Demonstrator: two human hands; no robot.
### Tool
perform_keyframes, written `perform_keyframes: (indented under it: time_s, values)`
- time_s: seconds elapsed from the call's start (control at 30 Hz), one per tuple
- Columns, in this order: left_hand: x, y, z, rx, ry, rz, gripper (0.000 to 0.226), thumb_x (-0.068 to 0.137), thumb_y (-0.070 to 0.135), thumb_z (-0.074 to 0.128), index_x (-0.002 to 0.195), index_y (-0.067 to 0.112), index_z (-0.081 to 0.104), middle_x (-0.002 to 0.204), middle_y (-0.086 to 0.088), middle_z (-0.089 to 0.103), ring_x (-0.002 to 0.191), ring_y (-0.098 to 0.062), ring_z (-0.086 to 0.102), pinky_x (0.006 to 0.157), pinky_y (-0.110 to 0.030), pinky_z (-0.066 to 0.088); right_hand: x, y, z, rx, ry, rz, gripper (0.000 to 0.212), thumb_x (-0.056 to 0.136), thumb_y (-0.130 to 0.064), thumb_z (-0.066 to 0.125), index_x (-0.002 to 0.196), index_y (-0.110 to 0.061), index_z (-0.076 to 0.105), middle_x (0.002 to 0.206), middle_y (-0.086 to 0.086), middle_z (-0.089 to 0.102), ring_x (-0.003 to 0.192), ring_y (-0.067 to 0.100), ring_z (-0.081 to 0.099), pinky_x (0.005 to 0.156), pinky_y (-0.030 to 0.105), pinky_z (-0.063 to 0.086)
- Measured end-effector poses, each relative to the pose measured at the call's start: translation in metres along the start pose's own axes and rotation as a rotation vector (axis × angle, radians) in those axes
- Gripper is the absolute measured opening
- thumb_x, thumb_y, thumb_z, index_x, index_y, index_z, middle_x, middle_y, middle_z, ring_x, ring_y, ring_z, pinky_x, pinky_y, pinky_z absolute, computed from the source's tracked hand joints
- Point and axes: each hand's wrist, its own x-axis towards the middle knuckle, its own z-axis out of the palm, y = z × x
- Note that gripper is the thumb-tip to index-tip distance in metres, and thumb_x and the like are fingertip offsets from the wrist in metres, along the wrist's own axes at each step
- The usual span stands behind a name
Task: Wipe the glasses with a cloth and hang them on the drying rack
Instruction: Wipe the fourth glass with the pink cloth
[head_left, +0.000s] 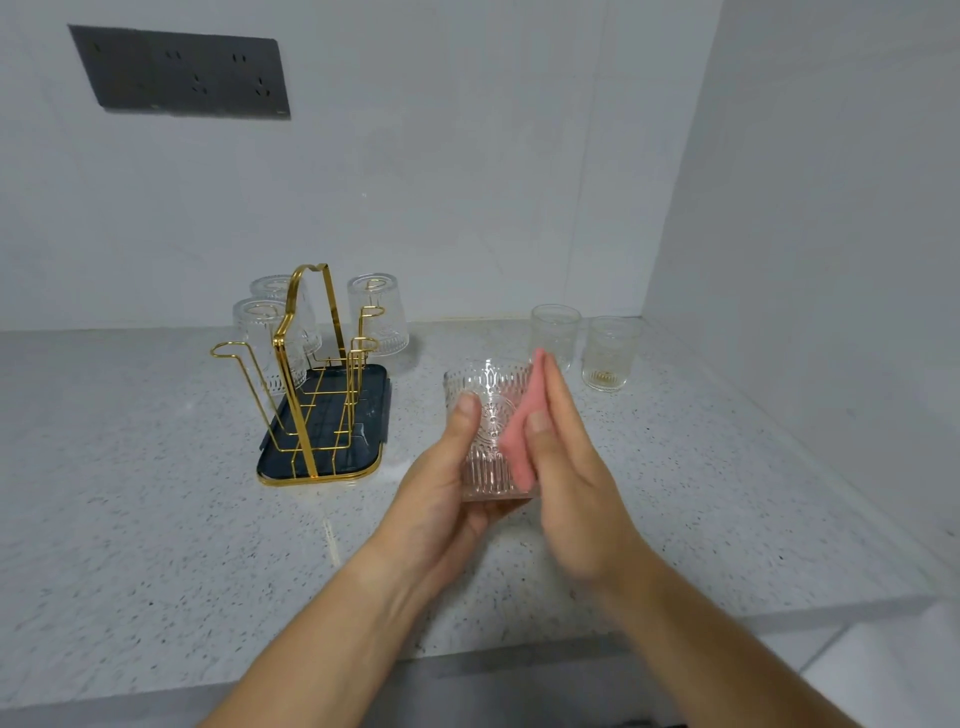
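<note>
1. Gold wire forms the drying rack (304, 374), which stands in a dark tray (371, 441) at the left of the speckled countertop (156, 519). Three inverted glasses (378, 314) already hang on its pegs, two on the far left side and one on the right. The front-left peg (228, 351) is bare, and so is a peg (363, 343) on the right.
2. Left hand (447, 488): it grips the held glass (491, 431) from below and behind, with the thumb laid on the near wall and the fingers curled round the base.
3. That glass is off the counter, between the two hands. Its long axis is close to upright, its mouth is up, and nothing shows inside it.
4. Pink cloth (522, 447): it is sandwiched against the right wall of the glass, so this looks like the wiping step, not yet the hanging.
5. Right hand (571, 478): the fingers are straight and together, pressing the cloth flat on the glass rather than curling round it. The hand is slightly blurred.
6. Two upright glasses (554, 335) stand just beside each other near the right wall and likely await wiping. The right one shows a yellowish glint at its bottom; I cannot tell whether that is liquid or pattern.
7. The rack lies left of and beyond the held glass, on the gripping hand's side. My guess is that this hand carries it over, turning the mouth down onto a bare peg.
</note>
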Motion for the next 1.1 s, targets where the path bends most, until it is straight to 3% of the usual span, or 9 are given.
perform_keyframes:
  time_s: [0.23,0.37,0.5,0.57,0.77,0.87,0.97,1.03,1.1]
  values:
    - [-0.001,0.008,-0.005,-0.143,0.037,-0.012,0.064,0.106,0.054,0.037,0.126,0.005,0.074,0.134,-0.015,0.071,0.128,-0.026,0.066,0.117,-0.042,0.04,-0.026,0.018,0.011,-0.348,-0.085,-0.187,0.057,0.109,-0.04,0.023,0.155,-0.052,-0.009,0.166,-0.033,-0.015,0.153,-0.008,-0.017,0.13,0.037,0.0]
    - [-0.002,0.002,0.0,-0.104,-0.012,-0.039,0.062,0.105,0.054,0.038,0.141,0.01,0.063,0.142,-0.012,0.066,0.136,-0.027,0.059,0.122,-0.045,0.034,-0.013,0.013,0.006,-0.217,-0.039,-0.145,0.052,0.109,-0.042,0.021,0.156,-0.046,-0.001,0.165,-0.035,-0.008,0.152,-0.013,-0.012,0.13,0.032,0.0]
    - [0.003,0.001,-0.001,-0.026,0.03,-0.005,0.045,0.108,0.038,0.04,0.136,0.015,0.067,0.134,-0.01,0.071,0.127,-0.029,0.065,0.108,-0.047,0.048,0.003,0.003,-0.003,-0.014,0.037,-0.028,0.057,0.102,-0.051,0.022,0.157,-0.048,0.006,0.166,-0.034,0.005,0.15,-0.018,0.003,0.13,0.03,0.007]
    - [0.003,0.004,0.0,-0.057,0.049,0.006,0.047,0.109,0.036,0.035,0.129,0.014,0.073,0.131,-0.011,0.073,0.12,-0.026,0.069,0.099,-0.042,0.052,-0.004,0.007,0.002,-0.135,0.002,-0.09,0.057,0.106,-0.048,0.019,0.159,-0.045,0.0,0.167,-0.032,-0.004,0.152,-0.014,-0.006,0.13,0.031,0.003]
    - [-0.004,0.007,0.002,-0.127,0.009,-0.034,0.059,0.101,0.05,0.048,0.132,0.004,0.069,0.134,-0.017,0.07,0.128,-0.029,0.066,0.114,-0.043,0.044,-0.029,0.022,0.01,-0.355,-0.077,-0.171,0.059,0.106,-0.045,0.023,0.147,-0.06,-0.016,0.165,-0.031,-0.021,0.151,-0.01,-0.019,0.124,0.024,-0.003]
    - [-0.003,0.002,0.0,-0.084,0.008,-0.056,0.059,0.098,0.051,0.051,0.139,0.01,0.065,0.137,-0.015,0.069,0.129,-0.029,0.064,0.111,-0.048,0.048,-0.011,0.009,-0.003,-0.093,-0.048,-0.051,0.054,0.108,-0.051,0.021,0.155,-0.053,-0.006,0.165,-0.037,0.006,0.151,-0.015,0.003,0.124,0.015,0.01]
    - [0.0,0.001,0.002,-0.124,0.022,-0.06,0.054,0.102,0.049,0.047,0.137,0.013,0.066,0.136,-0.014,0.069,0.125,-0.03,0.066,0.106,-0.051,0.05,0.002,-0.001,-0.012,0.054,-0.022,0.041,0.055,0.107,-0.046,0.022,0.159,-0.046,0.003,0.15,-0.043,0.034,0.139,-0.021,0.023,0.106,-0.004,0.029]
    - [0.002,0.003,0.002,-0.178,0.032,-0.052,0.055,0.106,0.048,0.041,0.138,0.011,0.066,0.138,-0.015,0.068,0.131,-0.032,0.063,0.112,-0.052,0.045,-0.004,0.001,-0.005,-0.041,-0.057,-0.019,0.06,0.106,-0.05,0.021,0.16,-0.044,-0.005,0.167,-0.032,0.007,0.149,-0.016,0.006,0.125,0.016,0.016]
    - [0.004,0.004,-0.002,-0.212,0.053,-0.051,0.06,0.108,0.048,0.036,0.14,0.005,0.062,0.139,-0.017,0.067,0.133,-0.031,0.062,0.118,-0.048,0.039,-0.014,0.012,0.003,-0.194,-0.09,-0.093,0.059,0.107,-0.05,0.018,0.157,-0.045,-0.012,0.166,-0.032,-0.013,0.151,-0.013,-0.01,0.13,0.031,0.002]
